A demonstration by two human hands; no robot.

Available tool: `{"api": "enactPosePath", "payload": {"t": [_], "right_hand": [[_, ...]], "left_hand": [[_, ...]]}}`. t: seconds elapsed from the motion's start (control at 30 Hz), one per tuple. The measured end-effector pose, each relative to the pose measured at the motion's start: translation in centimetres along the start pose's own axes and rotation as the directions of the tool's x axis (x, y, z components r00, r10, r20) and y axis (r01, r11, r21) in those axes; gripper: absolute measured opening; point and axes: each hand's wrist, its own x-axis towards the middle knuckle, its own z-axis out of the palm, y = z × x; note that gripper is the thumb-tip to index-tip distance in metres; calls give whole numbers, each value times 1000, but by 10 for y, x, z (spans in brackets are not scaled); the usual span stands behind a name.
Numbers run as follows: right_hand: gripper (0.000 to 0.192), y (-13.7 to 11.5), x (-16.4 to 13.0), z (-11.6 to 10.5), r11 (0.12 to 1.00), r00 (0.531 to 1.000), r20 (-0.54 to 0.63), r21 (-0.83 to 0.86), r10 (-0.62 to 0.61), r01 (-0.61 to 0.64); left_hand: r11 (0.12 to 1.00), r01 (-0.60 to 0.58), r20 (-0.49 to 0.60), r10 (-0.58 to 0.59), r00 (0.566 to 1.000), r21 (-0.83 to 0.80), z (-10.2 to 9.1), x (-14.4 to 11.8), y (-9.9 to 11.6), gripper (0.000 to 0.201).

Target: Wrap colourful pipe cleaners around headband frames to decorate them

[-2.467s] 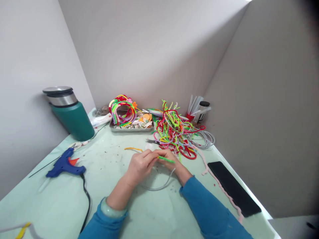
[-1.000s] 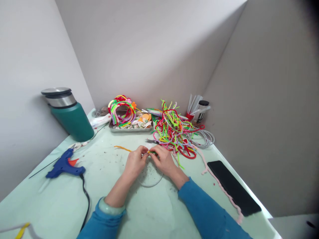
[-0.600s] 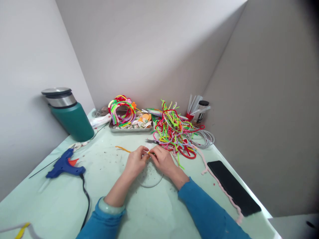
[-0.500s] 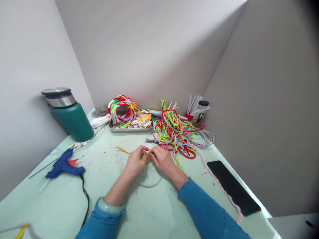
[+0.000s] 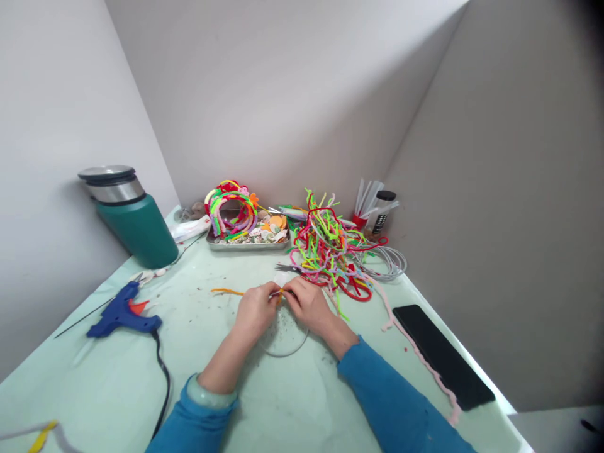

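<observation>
My left hand (image 5: 257,309) and my right hand (image 5: 309,303) meet over the middle of the table, fingertips pinched close together. Between them is an orange pipe cleaner (image 5: 226,290), whose free end sticks out to the left past my left hand. A thin grey wire ring (image 5: 283,355) hangs below the fingers in a loop, its upper part hidden by both hands. The orange strand sits at the ring where the fingertips meet. Just beyond my right hand lie scissors (image 5: 285,268), partly under a heap of coloured pipe cleaners (image 5: 325,242).
A metal tray (image 5: 248,246) holds wrapped hoops (image 5: 231,211) and small cutouts. At left are a green bottle (image 5: 136,229) and a blue glue gun (image 5: 123,314) with its cord. On the right lie coiled grey wire (image 5: 394,263), a black phone-like slab (image 5: 441,355) and a pink pipe cleaner (image 5: 425,362).
The free end of the orange pipe cleaner has swung slightly outward to the left and lower. Both hands stay in nearly the same place, fingers shifting a little.
</observation>
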Motion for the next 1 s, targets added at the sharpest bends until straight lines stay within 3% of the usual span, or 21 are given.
{"api": "enactPosePath", "payload": {"t": [0.3, 0.63, 1.0], "right_hand": [[13, 0, 0, -2, 1000, 1000, 20, 25, -2, 2], [11, 3, 1, -7, 999, 1000, 11, 40, -25, 24], [13, 5, 0, -6, 995, 998, 13, 69, -67, 66]], "left_hand": [[995, 3, 28, -6, 1000, 102, -5, -2, 4, 14], [986, 41, 45, -34, 998, -163, -5, 2, 2, 18], [908, 166, 103, -137, 985, -385, -1, 4, -2, 24]]}}
